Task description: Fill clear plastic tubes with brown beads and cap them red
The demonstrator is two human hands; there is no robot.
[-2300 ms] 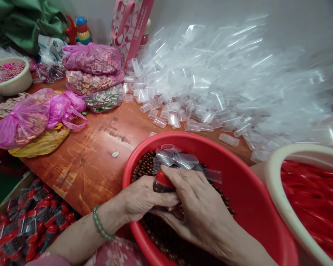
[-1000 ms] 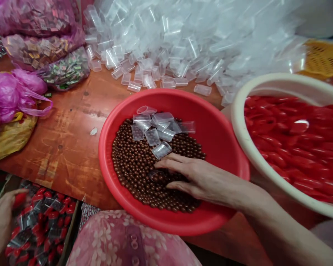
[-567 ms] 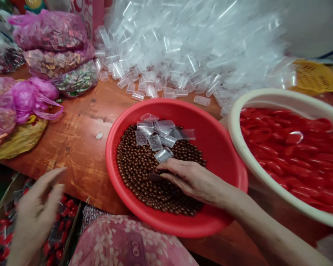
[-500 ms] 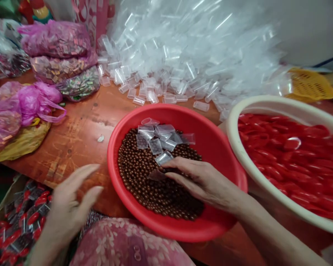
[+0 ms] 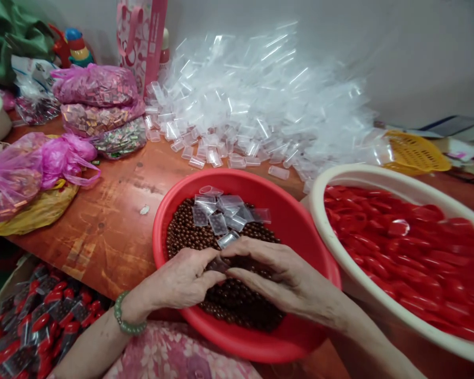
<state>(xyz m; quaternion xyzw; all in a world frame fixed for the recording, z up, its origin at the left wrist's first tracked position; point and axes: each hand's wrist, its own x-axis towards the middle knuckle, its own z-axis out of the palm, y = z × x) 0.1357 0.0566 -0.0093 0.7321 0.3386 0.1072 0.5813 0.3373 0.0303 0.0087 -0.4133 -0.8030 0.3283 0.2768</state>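
My left hand (image 5: 181, 278), with a green bead bracelet at its wrist, is closed with thumb and fingers pinching a small clear plastic container (image 5: 218, 265). My right hand (image 5: 274, 271) meets it from the other side, thumb and forefinger at the same container, which the fingers partly hide. Both are over a red basin (image 5: 316, 258) of small round brown balls (image 5: 185, 226). Several more clear containers (image 5: 218, 223) rest on the balls at the basin's far side.
A cream tub (image 5: 318, 210) of red plastic caps (image 5: 418, 258) stands to the right. Behind the basin is a large heap of clear containers (image 5: 253, 116). Pink bags (image 5: 98, 87) sit at the left, above a box of filled, red-capped containers (image 5: 43, 316). A yellow basket (image 5: 416, 152) is at the back right.
My left hand has moved right, from beside the basin to over it, and has closed on the container that my right hand held. The view has tilted up slightly.
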